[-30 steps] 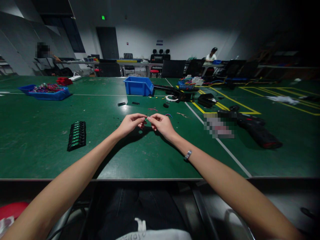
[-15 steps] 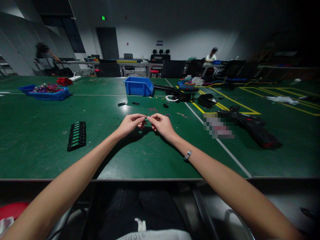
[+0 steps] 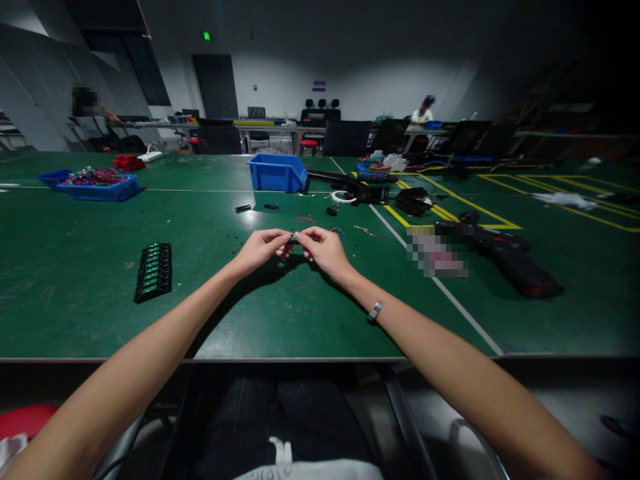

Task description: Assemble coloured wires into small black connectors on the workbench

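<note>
Between my fingertips sits a small green circuit board with a dark edge (image 3: 295, 237), mostly covered by the fingers. My left hand (image 3: 265, 248) pinches its left end, thumb and forefinger closed. From the other side my right hand (image 3: 323, 249) pinches the right end. Both hands are held just over the green table (image 3: 300, 313). To the left lies a row of black pieces with green boards in them (image 3: 154, 272), set side by side. Two narrow black parts, one of them a black strip (image 3: 243, 208), lie beyond my hands.
A blue bin (image 3: 277, 173) stands behind my hands. Blue trays of wires (image 3: 100, 185) are at far left. Loose wires (image 3: 366, 230) and a black tool (image 3: 515, 257) lie to the right. Two people sit at distant desks. The table's front edge (image 3: 310, 360) runs below my forearms.
My hands stay in the same place with only a slight shift of the fingers, and a little more of the green board's dark edge shows between them.
</note>
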The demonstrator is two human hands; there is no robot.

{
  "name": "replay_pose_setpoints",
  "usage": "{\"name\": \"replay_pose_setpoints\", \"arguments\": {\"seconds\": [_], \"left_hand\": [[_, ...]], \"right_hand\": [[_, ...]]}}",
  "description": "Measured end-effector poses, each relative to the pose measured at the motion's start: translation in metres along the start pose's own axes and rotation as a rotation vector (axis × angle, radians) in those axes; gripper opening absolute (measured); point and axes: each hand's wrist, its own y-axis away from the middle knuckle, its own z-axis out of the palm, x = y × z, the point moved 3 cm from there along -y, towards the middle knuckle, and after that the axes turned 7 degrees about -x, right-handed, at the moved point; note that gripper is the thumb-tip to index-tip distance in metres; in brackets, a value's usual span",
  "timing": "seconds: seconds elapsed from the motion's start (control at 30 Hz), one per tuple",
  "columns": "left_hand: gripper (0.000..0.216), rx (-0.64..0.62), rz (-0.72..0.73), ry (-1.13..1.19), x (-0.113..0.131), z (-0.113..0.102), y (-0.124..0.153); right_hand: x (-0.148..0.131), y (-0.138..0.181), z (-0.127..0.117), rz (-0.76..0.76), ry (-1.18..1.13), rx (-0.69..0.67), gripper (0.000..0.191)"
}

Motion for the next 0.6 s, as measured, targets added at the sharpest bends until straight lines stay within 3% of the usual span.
{"name": "replay_pose_setpoints", "arguments": {"seconds": [0.6], "left_hand": [[0.041,0.004,0.023,-0.038,0.0023,0.0004,0.0007]], "right_hand": [[-0.0016,0.0004,0.0010,-0.013,-0.021,-0.002,0.040]]}}
